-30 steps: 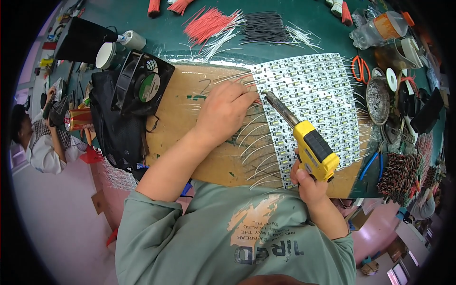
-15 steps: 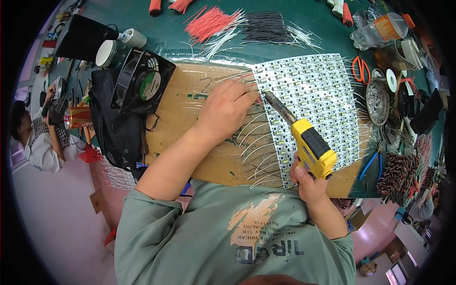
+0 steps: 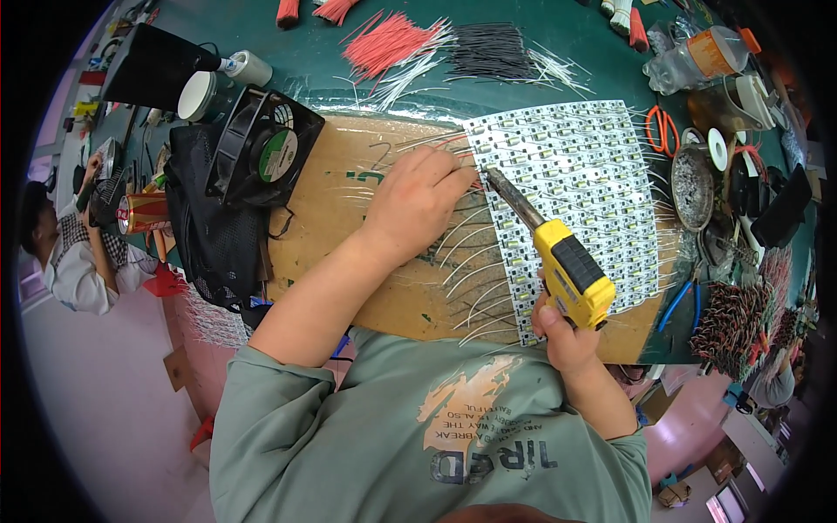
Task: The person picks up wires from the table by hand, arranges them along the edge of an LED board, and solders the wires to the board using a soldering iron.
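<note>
Right hand [image 3: 565, 336] clamped around yellow soldering gun [image 3: 571, 272], fingers mostly hidden behind the grip; tip touching white LED strip panel [image 3: 575, 187] at its 9 o'clock edge. Left hand [image 3: 420, 199] flat on cardboard sheet [image 3: 349, 209], fingers together, fingertips pressing thin white wires [image 3: 475, 261], contact point hard to make out.

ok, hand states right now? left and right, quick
Left hand: palm down on the wires at the edge of the LED board; grip cannot be told.
Right hand: closed around the yellow soldering iron.
</note>
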`<action>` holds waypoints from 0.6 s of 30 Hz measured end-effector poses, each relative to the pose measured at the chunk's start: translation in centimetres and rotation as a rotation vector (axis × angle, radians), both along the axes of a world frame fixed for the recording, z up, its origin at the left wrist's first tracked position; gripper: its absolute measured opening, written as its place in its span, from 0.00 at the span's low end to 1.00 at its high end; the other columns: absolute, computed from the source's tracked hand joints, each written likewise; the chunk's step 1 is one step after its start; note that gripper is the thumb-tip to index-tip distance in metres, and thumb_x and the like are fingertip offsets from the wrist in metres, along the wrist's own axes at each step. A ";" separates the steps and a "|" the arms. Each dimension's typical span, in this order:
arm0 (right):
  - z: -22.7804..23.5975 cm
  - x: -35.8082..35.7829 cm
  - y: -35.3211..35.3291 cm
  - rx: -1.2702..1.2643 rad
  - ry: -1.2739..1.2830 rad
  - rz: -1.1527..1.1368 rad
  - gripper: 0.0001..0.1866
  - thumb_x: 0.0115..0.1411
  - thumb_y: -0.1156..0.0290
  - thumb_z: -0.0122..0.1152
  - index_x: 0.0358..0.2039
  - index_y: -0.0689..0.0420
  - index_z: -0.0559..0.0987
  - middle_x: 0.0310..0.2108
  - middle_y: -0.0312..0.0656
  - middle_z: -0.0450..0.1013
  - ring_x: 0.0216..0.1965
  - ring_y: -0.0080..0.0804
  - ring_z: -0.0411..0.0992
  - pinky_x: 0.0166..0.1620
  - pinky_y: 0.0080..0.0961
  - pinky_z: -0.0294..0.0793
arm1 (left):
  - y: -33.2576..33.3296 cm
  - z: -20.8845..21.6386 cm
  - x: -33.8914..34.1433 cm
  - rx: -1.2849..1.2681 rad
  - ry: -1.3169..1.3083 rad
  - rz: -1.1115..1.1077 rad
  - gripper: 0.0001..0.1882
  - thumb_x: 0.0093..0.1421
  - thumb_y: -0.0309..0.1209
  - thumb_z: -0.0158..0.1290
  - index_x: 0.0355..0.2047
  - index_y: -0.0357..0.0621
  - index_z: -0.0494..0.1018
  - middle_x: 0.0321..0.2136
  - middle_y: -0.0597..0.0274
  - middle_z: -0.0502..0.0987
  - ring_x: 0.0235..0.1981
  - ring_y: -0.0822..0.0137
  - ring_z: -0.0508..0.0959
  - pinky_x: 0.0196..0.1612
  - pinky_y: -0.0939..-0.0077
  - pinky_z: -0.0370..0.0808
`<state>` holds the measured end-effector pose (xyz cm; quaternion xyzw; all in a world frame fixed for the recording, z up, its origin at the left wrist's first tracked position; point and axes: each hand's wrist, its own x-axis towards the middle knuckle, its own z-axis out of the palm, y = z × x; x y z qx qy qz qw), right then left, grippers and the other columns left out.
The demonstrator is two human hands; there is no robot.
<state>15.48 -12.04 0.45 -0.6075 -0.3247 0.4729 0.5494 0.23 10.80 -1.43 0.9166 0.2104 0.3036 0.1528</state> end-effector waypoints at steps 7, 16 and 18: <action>0.6 -0.2 -0.5 -0.101 0.134 -0.066 0.35 0.55 0.65 0.61 0.60 0.67 0.61 0.21 0.34 0.63 0.20 0.22 0.61 0.24 0.19 0.63 | 0.0 0.2 0.0 -0.003 0.000 0.002 0.12 0.47 0.20 0.55 0.34 0.45 0.77 0.30 0.62 0.74 0.33 0.58 0.75 0.38 0.66 0.74; 0.9 0.2 -1.8 -0.040 0.270 -0.081 0.13 0.54 0.77 0.60 0.41 0.60 0.74 0.30 0.37 0.72 0.30 0.24 0.70 0.34 0.23 0.71 | -0.4 1.1 -0.2 -0.014 -0.031 -0.048 0.13 0.46 0.19 0.56 0.35 0.43 0.78 0.29 0.62 0.74 0.33 0.58 0.75 0.37 0.67 0.73; 1.0 0.4 -2.1 -0.054 0.227 -0.053 0.13 0.54 0.76 0.60 0.41 0.60 0.74 0.30 0.37 0.72 0.30 0.24 0.70 0.34 0.23 0.71 | -0.8 0.9 -0.3 -0.038 -0.038 -0.069 0.13 0.46 0.19 0.56 0.34 0.43 0.78 0.29 0.62 0.74 0.32 0.58 0.75 0.37 0.67 0.73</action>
